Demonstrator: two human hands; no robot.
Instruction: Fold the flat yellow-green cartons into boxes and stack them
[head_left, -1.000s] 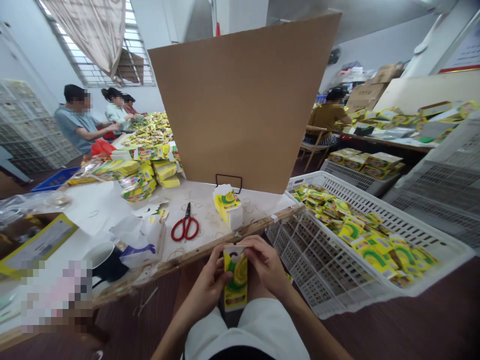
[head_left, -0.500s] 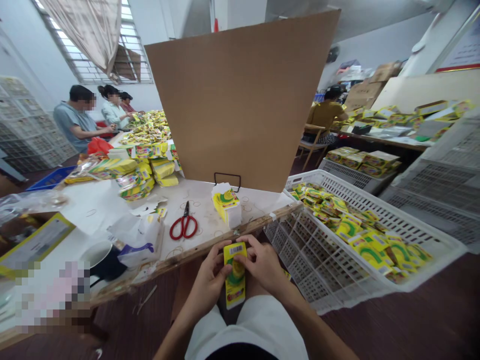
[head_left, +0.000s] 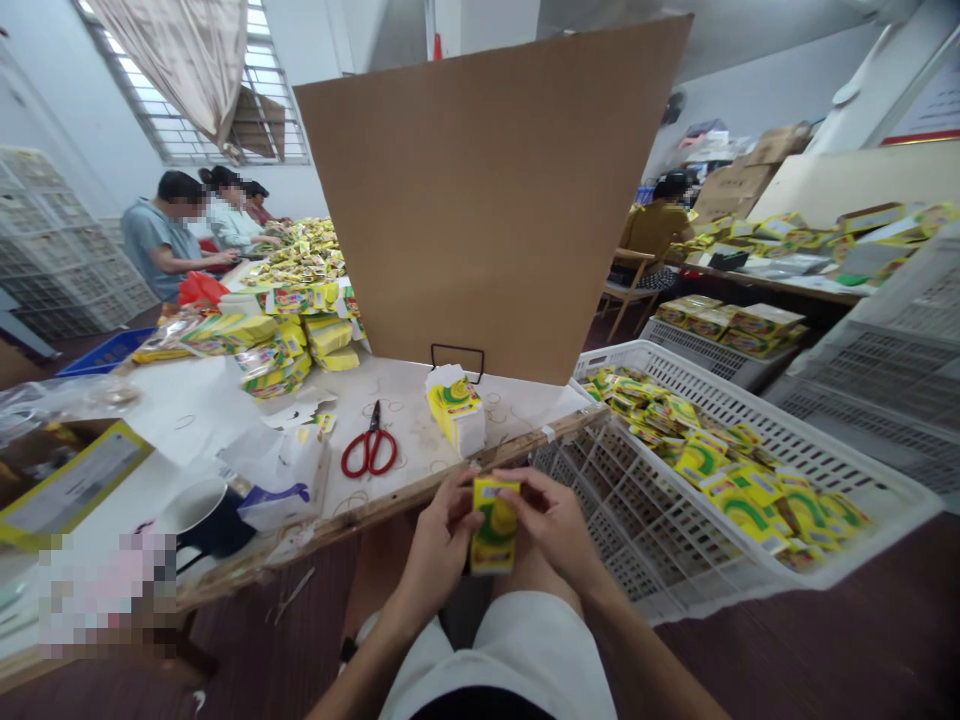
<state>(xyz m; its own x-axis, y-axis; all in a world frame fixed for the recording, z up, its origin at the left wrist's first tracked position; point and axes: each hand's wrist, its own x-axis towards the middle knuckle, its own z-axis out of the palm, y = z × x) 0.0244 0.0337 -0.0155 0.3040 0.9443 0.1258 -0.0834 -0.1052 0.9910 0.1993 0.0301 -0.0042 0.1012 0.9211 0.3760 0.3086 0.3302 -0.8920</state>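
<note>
Above my lap, in front of the table's edge, a small yellow and green printed packet (head_left: 494,535) is held upright between both hands. My left hand (head_left: 445,535) pinches its left side, thumb on the front. On the other side my right hand (head_left: 553,520) grips the upper right edge, its thumb across the printed face. Both hands are closed on it, and the fingers behind it are hidden. On the table just beyond stands a stack of similar yellow cards (head_left: 456,410). Red-handled scissors (head_left: 370,448) lie left of that stack.
A white plastic crate (head_left: 757,410) full of yellow packets stands at my right. A large cardboard panel (head_left: 487,220) rises behind the table (head_left: 409,480). To the left are a dark mug (head_left: 214,525), an open box (head_left: 82,490) and piled packets (head_left: 274,355). Several people sit farther back.
Both hands have moved slightly right with the packet. It now looks shorter, its lower part no longer showing as long as before.
</note>
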